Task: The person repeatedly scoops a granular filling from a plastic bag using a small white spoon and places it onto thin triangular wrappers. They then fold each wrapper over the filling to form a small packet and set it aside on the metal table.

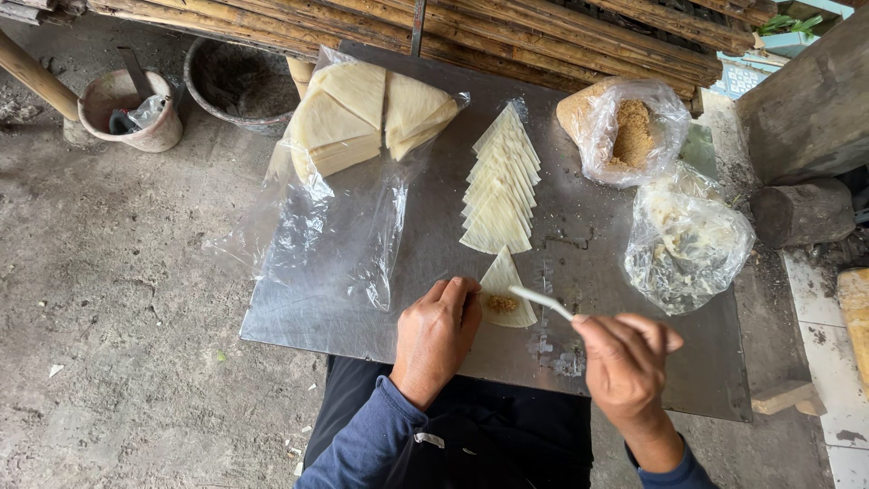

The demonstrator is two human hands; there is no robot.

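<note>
Your left hand (437,333) presses flat, fingers loose, on a filled triangular wrapper (503,294). Your right hand (625,362) pinches a white spoon (540,301) above it.

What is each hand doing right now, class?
Left hand: fingers curled, pressing on the triangular wrapper, holding nothing.
Right hand: closed on a thin white stick.

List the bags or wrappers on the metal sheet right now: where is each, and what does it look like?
Clear plastic bag: far right of the metal sheet, rounded, holding brown crumbly filling.
Second clear bag: right edge, just nearer, crumpled, pale contents.
Clear plastic wrapper: left side, spread open, with stacked cream wedge-shaped sheets at its far end.
No labels, signs or screens visible.
</note>
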